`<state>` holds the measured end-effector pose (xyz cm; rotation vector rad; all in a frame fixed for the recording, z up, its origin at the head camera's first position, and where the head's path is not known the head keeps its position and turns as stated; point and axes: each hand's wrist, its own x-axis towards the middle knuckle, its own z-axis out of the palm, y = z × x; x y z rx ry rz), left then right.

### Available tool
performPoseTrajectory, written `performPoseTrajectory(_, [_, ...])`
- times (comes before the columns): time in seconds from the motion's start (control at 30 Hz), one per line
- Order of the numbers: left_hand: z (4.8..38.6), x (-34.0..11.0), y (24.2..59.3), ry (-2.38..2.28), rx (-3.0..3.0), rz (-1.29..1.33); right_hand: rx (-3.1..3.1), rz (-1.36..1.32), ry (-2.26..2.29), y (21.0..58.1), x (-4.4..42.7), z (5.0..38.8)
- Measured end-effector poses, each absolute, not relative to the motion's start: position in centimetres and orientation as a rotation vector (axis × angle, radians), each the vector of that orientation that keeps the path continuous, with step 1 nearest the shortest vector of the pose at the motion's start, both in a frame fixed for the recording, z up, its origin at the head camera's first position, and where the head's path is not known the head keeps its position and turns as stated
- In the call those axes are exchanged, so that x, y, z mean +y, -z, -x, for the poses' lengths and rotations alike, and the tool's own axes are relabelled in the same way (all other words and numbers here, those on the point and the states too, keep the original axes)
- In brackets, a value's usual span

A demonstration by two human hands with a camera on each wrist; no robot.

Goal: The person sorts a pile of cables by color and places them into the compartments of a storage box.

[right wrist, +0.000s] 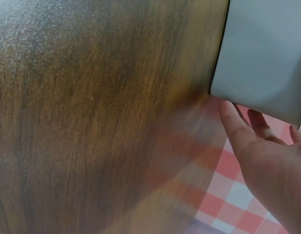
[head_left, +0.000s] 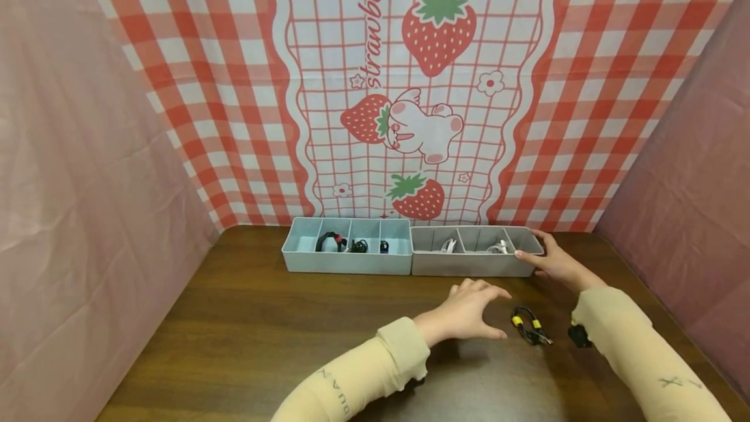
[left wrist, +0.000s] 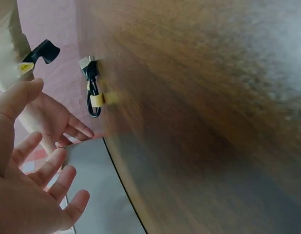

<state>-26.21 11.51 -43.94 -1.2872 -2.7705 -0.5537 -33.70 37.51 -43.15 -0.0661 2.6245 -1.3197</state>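
A grey divided storage box (head_left: 469, 264) stands against the back cloth, with white cables (head_left: 448, 246) in some compartments. My right hand (head_left: 556, 260) grips its right end, with the thumb over the front corner and fingers at the end wall. In the right wrist view the fingers (right wrist: 235, 124) lie against that end. Over the table my left hand (head_left: 465, 310) hovers with thumb and fingers spread, holding nothing. Just to its right lies a coiled black cable (head_left: 530, 326) with yellow bands; the left wrist view shows this cable (left wrist: 93, 90) on the table too.
A light blue divided box (head_left: 346, 262) adjoins the grey one on the left and holds dark cables (head_left: 360, 246) in several compartments. Brown wooden tabletop (head_left: 263, 344) stretches in front. Pink cloth (head_left: 117, 181) hangs at both sides, and a red checked cloth (head_left: 222, 83) covers the back.
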Motion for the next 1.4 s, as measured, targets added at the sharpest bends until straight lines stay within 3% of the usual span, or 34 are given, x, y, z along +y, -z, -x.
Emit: performPoseTrajectory(1.4, [27.8, 17.8, 45.4, 0.145, -2.968, 1.305, 2.616, 0.088, 1.299, 43.1, 37.9, 33.9])
